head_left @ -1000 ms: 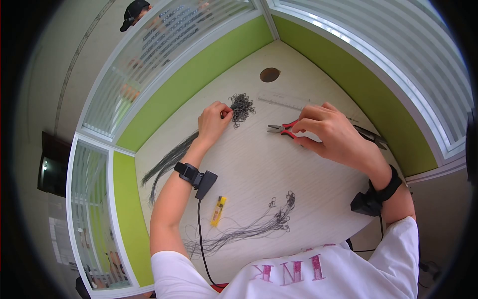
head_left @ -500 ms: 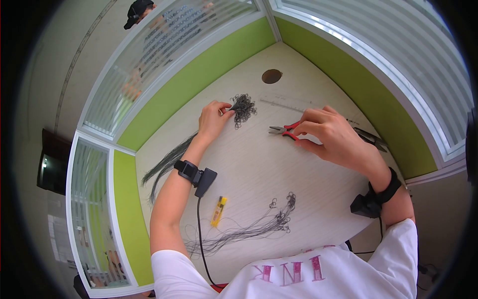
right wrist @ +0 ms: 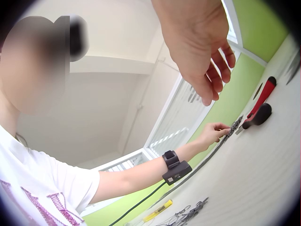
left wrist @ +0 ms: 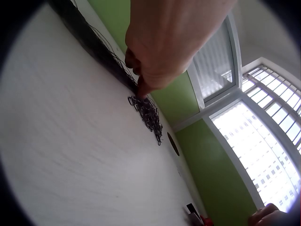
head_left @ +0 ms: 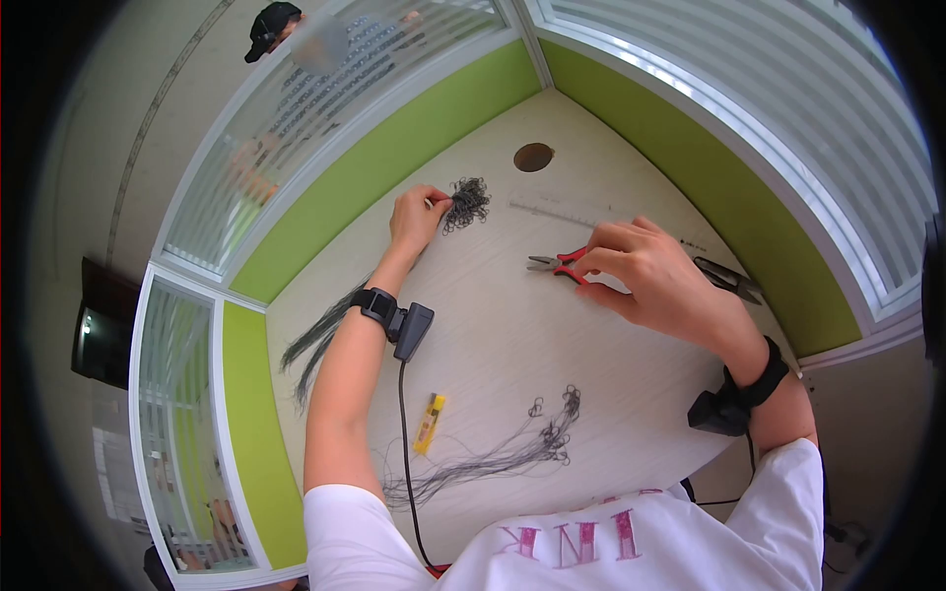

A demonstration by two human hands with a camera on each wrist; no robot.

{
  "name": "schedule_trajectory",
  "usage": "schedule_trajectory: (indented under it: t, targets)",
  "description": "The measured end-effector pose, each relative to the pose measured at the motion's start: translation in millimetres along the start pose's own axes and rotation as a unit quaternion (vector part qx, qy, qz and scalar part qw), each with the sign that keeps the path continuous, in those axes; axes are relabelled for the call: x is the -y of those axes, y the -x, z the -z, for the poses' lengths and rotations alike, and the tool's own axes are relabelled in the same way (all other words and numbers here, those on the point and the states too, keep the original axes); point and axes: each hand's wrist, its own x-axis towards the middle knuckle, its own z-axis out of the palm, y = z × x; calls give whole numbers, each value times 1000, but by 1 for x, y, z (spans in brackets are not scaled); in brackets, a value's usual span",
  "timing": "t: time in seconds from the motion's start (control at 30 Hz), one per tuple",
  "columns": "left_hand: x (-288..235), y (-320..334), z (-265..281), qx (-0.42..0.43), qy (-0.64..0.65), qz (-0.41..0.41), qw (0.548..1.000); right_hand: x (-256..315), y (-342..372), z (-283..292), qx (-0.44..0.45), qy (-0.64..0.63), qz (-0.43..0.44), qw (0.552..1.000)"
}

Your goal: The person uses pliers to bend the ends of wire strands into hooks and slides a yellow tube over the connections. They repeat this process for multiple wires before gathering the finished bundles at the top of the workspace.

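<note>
My left hand (head_left: 415, 217) pinches a bundle of dark strands just below its looped end (head_left: 466, 205); the strands (head_left: 330, 330) trail back toward the left edge of the table. In the left wrist view the fingertips meet the bundle where the dark loops (left wrist: 148, 113) begin. Over red-handled pliers (head_left: 559, 264) hovers my right hand (head_left: 650, 271), its fingers loosely bent. The right wrist view shows a gap between that hand (right wrist: 202, 56) and the pliers (right wrist: 260, 106), which lie on the table. Nothing is held in the right hand.
A second, thinner looped bundle (head_left: 552, 438) and a yellow packet (head_left: 429, 424) lie near the front. At the back are a clear ruler (head_left: 552, 208), a round hole (head_left: 533, 158) and a dark tool (head_left: 727, 279). Green partitions (head_left: 394, 133) border the table; a person (head_left: 340, 64) is beyond.
My left hand has moved slightly back and left, carrying the looped end of the bundle with it. The right hand stays over the pliers with little change.
</note>
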Motion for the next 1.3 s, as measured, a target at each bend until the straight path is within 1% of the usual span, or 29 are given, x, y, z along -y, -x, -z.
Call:
schedule_trajectory:
  t: [0.07,0.17,0.27,0.33,0.43,0.57,0.67,0.73,0.87,0.93,1.03,1.07,1.13,1.17,1.23,1.3]
  targets:
    - [7,-8,-4,-7,0,-3,1000,0,1,-2,-2,0,2,1000]
    - [11,-21,-6,-3,7,-28,1000,-1,1,-2,-7,6,6,1000]
    - [10,-21,-4,-1,1,-22,1000,-1,1,-1,-3,10,5,1000]
    - [10,-19,-1,29,10,1,1000,-1,0,0,0,10,4,1000]
    - [8,-19,2,37,0,15,999,1,0,0,8,21,9,1000]
    - [-3,-17,5,12,-11,5,1000,-1,1,-3,5,16,11,1000]
    - [-9,-17,10,1,-23,12,1000,0,0,-1,6,14,8,1000]
    - [-8,-18,15,52,-35,26,998,1,0,-1,8,10,8,1000]
    - [-8,-13,20,63,-58,8,996,1,1,-2,3,8,14,1000]
    - [-9,-7,28,58,-2,16,998,1,1,0,2,6,14,1000]
    - [-4,17,59,42,10,-2,999,2,1,3,0,-6,8,1000]
    - [2,29,71,41,2,4,999,2,1,3,3,-2,1,1000]
    - [21,61,101,50,-15,-9,999,4,1,2,4,-8,-9,1000]
    - [32,79,116,49,-27,5,998,4,1,0,6,-23,1,1000]
    - [51,117,147,68,-91,40,993,4,1,-3,6,-13,-17,1000]
    - [63,154,173,73,-127,68,987,6,0,-5,7,-33,-5,999]
